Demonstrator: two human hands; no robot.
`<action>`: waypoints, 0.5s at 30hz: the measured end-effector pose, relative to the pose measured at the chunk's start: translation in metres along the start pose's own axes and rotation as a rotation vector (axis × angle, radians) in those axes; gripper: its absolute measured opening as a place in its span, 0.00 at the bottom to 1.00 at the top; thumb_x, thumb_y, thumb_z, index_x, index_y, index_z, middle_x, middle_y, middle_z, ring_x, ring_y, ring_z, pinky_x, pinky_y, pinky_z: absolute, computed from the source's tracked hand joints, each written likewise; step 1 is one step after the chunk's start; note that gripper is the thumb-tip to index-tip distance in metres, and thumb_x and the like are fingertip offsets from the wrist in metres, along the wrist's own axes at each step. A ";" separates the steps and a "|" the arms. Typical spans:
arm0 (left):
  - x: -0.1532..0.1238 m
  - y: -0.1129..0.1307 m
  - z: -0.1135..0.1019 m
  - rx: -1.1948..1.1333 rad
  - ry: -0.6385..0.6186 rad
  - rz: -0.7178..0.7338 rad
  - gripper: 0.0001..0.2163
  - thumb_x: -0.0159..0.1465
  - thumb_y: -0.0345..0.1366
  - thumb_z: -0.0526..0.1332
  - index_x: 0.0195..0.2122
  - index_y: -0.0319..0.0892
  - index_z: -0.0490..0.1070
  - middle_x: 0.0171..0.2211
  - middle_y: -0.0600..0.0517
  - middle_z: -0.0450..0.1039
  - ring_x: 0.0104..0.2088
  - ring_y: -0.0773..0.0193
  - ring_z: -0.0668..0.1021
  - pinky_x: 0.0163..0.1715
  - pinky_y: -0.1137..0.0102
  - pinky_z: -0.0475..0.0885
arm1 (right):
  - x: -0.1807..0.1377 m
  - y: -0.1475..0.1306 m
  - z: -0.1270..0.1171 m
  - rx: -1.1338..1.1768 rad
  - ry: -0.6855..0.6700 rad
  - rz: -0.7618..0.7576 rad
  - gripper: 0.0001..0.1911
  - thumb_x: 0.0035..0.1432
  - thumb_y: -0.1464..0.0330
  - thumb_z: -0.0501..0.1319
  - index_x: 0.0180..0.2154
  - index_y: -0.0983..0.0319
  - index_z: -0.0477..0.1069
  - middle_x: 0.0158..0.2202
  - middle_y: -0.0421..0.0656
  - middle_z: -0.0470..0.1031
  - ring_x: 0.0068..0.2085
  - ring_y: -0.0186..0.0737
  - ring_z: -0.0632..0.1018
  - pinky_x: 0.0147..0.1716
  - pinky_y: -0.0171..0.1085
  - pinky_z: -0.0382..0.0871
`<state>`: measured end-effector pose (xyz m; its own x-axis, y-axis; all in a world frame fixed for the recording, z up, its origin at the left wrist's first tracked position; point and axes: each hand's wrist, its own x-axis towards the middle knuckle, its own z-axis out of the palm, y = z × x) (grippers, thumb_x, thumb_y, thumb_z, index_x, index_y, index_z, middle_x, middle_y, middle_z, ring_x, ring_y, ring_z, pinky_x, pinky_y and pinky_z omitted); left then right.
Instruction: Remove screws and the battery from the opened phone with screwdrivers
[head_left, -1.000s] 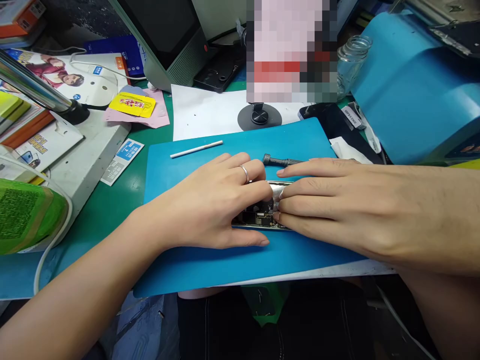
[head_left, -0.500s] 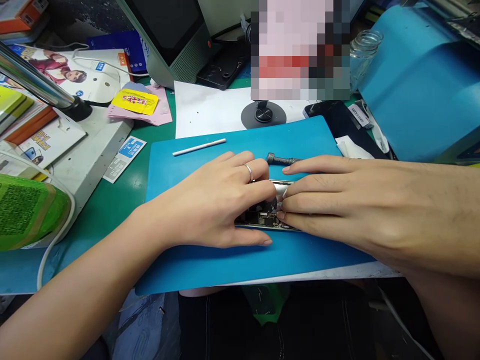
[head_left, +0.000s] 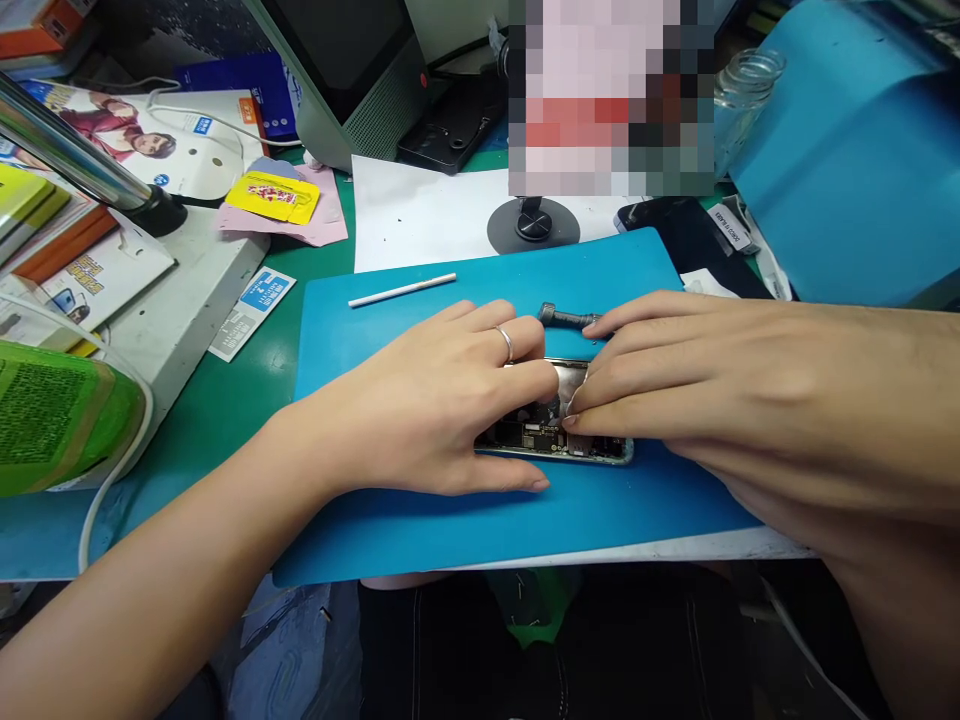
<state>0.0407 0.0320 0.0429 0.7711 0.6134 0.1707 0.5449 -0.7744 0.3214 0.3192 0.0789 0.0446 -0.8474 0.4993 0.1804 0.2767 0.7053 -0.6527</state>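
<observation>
An opened phone (head_left: pixel 540 438) lies on the blue mat (head_left: pixel 420 530), its circuit board and a silvery inner part showing. My left hand (head_left: pixel 457 405), with a ring on one finger, spans the phone's left end. Its fingers bend over the far edge and its thumb lies along the near side. My right hand (head_left: pixel 705 385) leans over the right half, fingers drawn together and tips down by the silvery part. A thin pale edge shows at those fingertips, but what they hold is hidden. Behind the phone lies a dark screwdriver (head_left: pixel 562 317), partly covered by my right hand.
A white stick (head_left: pixel 403 290) lies on the mat's far left. Beyond are a white paper sheet (head_left: pixel 420 215), a round dark stand base (head_left: pixel 534 228) and a glass jar (head_left: pixel 742 100). A white box (head_left: pixel 225 250) and a green object (head_left: pixel 67 420) stand at left.
My right hand has drawn back slightly and tilted, its fingers bunching closer, so the phone's lower right corner now shows. My left hand keeps its hold. The whole view has shifted slightly.
</observation>
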 end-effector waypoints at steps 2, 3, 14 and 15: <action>0.000 0.000 0.000 0.001 -0.001 0.000 0.20 0.70 0.53 0.69 0.48 0.40 0.76 0.48 0.44 0.75 0.42 0.52 0.74 0.43 0.57 0.69 | 0.001 -0.001 -0.002 -0.009 -0.048 -0.002 0.20 0.80 0.58 0.50 0.47 0.51 0.82 0.52 0.35 0.84 0.54 0.31 0.82 0.60 0.31 0.77; 0.000 0.000 0.000 0.001 -0.002 0.000 0.20 0.70 0.53 0.69 0.49 0.40 0.76 0.48 0.44 0.75 0.42 0.52 0.73 0.43 0.56 0.69 | 0.003 -0.002 -0.005 -0.055 -0.103 -0.036 0.20 0.80 0.60 0.50 0.48 0.50 0.81 0.52 0.35 0.84 0.53 0.30 0.83 0.57 0.31 0.78; 0.000 0.000 0.001 0.017 -0.001 0.004 0.20 0.70 0.53 0.69 0.49 0.40 0.77 0.47 0.45 0.75 0.42 0.51 0.74 0.42 0.56 0.68 | 0.023 -0.015 -0.018 -0.362 -0.297 -0.227 0.25 0.77 0.66 0.45 0.44 0.50 0.83 0.48 0.38 0.86 0.50 0.39 0.85 0.54 0.41 0.84; 0.000 0.000 0.001 0.018 -0.001 0.003 0.20 0.70 0.53 0.69 0.49 0.40 0.77 0.47 0.45 0.75 0.42 0.51 0.74 0.42 0.56 0.68 | 0.023 -0.016 -0.018 -0.356 -0.266 -0.195 0.26 0.78 0.63 0.45 0.42 0.49 0.83 0.46 0.37 0.86 0.49 0.38 0.85 0.54 0.39 0.84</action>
<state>0.0411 0.0321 0.0418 0.7733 0.6106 0.1709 0.5482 -0.7793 0.3037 0.3031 0.0878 0.0724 -0.9725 0.2278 0.0494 0.2000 0.9244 -0.3248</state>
